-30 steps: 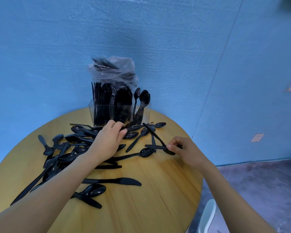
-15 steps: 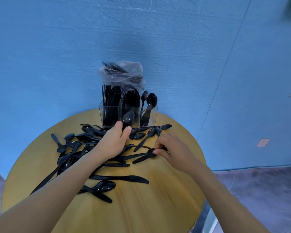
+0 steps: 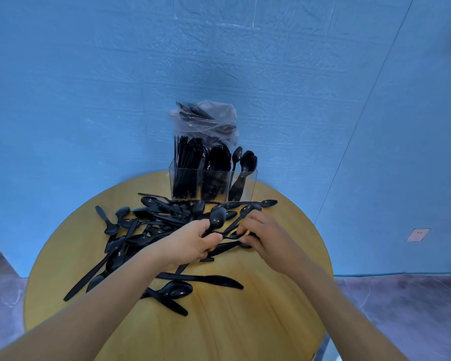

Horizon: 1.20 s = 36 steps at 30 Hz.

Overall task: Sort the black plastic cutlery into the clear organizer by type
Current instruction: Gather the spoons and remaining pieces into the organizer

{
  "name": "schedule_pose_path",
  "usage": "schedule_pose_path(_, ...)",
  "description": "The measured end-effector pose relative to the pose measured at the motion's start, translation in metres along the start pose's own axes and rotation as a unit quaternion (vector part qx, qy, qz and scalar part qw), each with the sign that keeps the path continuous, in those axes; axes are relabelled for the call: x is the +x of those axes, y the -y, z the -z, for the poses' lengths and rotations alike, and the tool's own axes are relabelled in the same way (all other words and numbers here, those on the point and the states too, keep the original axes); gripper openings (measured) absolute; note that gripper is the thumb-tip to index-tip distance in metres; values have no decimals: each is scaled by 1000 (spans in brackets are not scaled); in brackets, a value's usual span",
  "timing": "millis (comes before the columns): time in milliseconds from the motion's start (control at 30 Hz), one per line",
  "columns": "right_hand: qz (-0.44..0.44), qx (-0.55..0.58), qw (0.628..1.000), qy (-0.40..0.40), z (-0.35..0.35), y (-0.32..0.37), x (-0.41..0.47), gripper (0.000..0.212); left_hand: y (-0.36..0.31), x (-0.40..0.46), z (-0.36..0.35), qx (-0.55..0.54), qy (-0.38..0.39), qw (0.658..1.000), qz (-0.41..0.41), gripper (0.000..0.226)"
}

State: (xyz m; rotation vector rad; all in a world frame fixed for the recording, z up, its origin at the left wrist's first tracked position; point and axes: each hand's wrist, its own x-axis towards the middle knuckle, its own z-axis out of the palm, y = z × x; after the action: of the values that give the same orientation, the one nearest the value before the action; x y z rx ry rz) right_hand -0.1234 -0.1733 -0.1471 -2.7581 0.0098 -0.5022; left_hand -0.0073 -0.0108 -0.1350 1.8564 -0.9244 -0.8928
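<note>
A clear organizer point(image 3: 250, 190) with three compartments stands at the table's far edge, holding upright black cutlery; spoons fill its right compartment. Loose black spoons and knives point(image 3: 151, 225) lie scattered in a pile in front of it. My left hand point(image 3: 193, 243) grips a black spoon point(image 3: 217, 218) by the handle, bowl up. My right hand point(image 3: 261, 233) pinches another black spoon point(image 3: 241, 216) by its handle, close beside the left hand. A black knife point(image 3: 206, 279) and a spoon point(image 3: 176, 290) lie nearer to me.
The round wooden table point(image 3: 245, 321) stands against a blue wall. A clear plastic bag point(image 3: 214, 121) with more black cutlery sits behind the organizer. The floor drops off right of the table edge.
My left hand has lifted a spoon out of the pile and drawn back toward me. My right hand has moved left, meeting the left hand, and now pinches a spoon handle.
</note>
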Motion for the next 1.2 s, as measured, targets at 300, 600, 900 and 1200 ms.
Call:
schedule_pose_path(300, -242, 176, 951, -81, 12, -8, -10, 18, 2, -6, -1, 89, -77, 990, -73, 8)
schedule_pose_path(600, -328, 410, 844, -106, 6, 15, -1, 25, -4, -8, -8, 136, -84, 977, -138, 10)
schedule_pose_path(900, -322, 591, 734, -88, -9, 27, -1, 22, 3, -8, -13, 179, -79, 972, -130, 13)
schedule_pose_path(1200, -369, 490, 772, -169, -14, 17, -1, 18, 0, -9, -14, 195, -79, 972, -106, 18)
